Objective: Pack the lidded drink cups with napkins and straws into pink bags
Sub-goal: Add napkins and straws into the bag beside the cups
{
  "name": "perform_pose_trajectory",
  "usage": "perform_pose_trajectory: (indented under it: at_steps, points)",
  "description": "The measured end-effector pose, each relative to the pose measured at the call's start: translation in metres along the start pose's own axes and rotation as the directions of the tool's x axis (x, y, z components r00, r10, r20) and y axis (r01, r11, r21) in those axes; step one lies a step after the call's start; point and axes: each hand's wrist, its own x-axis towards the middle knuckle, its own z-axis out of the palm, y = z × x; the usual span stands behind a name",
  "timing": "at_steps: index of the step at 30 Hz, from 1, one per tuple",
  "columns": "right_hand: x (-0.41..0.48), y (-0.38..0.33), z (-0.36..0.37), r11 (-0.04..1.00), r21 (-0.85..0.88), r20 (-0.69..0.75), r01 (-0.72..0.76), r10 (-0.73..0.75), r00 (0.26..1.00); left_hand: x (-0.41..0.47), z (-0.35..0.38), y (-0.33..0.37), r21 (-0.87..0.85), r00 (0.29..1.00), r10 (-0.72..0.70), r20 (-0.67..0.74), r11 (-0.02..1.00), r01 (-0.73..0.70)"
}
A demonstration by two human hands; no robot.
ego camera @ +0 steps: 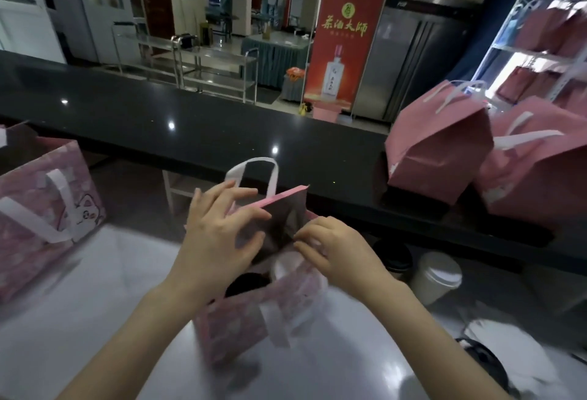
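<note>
The pink bag (235, 326) stands mid-bench (79, 304), mouth open. The left hand (219, 234) pinches its far rim and the right hand (330, 250) pinches the right rim. A dark lid (247, 283) shows inside. A white-lidded cup (435, 275) stands near its right side, and white bench separates it from a second bag (41, 202) on the left.

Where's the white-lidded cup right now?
Head view, right of centre: the white-lidded cup stands outside the pink bag, just right of the right hand, beside a dark-lidded cup.
</note>
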Motion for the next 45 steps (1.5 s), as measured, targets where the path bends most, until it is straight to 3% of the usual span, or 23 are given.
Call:
perform_pose_trajectory:
  at_steps: [5, 12, 20, 25, 28, 35, 39, 45]
  points:
    - [-0.070, 0.056, -0.051, 0.991, 0.017, -0.130, -0.132, 0.133, 0.983, 0.012, 0.041, 0.082, -0.147, 0.992, 0.108, -0.058, 0.982, -0.116]
    - [-0.217, 0.166, -0.117, 0.899, -0.090, -0.122, -0.430, 0.418, 0.900, 0.014, 0.165, 0.233, -0.396, 0.915, 0.282, 0.289, 0.905, -0.154]
    - [-0.394, 0.288, -0.163, 0.628, -0.162, -0.043, -0.761, 0.766, 0.641, -0.005, 0.338, 0.385, -0.415, 0.684, 0.450, 0.574, 0.880, -0.230]
    - [-0.470, 0.347, -0.170, 0.498, -0.269, 0.003, -0.824, 0.856, 0.517, -0.024, 0.425, 0.447, -0.346, 0.495, 0.437, 0.751, 0.899, -0.269]
    - [-0.501, 0.377, -0.163, 0.466, -0.350, 0.046, -0.813, 0.875, 0.482, -0.041, 0.468, 0.469, -0.304, 0.422, 0.383, 0.822, 0.921, -0.245]
    - [-0.530, 0.413, -0.127, 0.524, -0.424, 0.110, -0.739, 0.839, 0.533, -0.085, 0.525, 0.496, -0.228, 0.406, 0.339, 0.849, 0.927, -0.297]
    - [-0.533, 0.417, -0.119, 0.538, -0.405, 0.035, -0.739, 0.817, 0.576, -0.097, 0.534, 0.500, -0.222, 0.463, 0.343, 0.817, 0.929, -0.297]
    - [-0.531, 0.418, -0.118, 0.597, -0.338, 0.079, -0.728, 0.789, 0.610, -0.101, 0.537, 0.500, -0.290, 0.507, 0.468, 0.724, 0.873, -0.392]
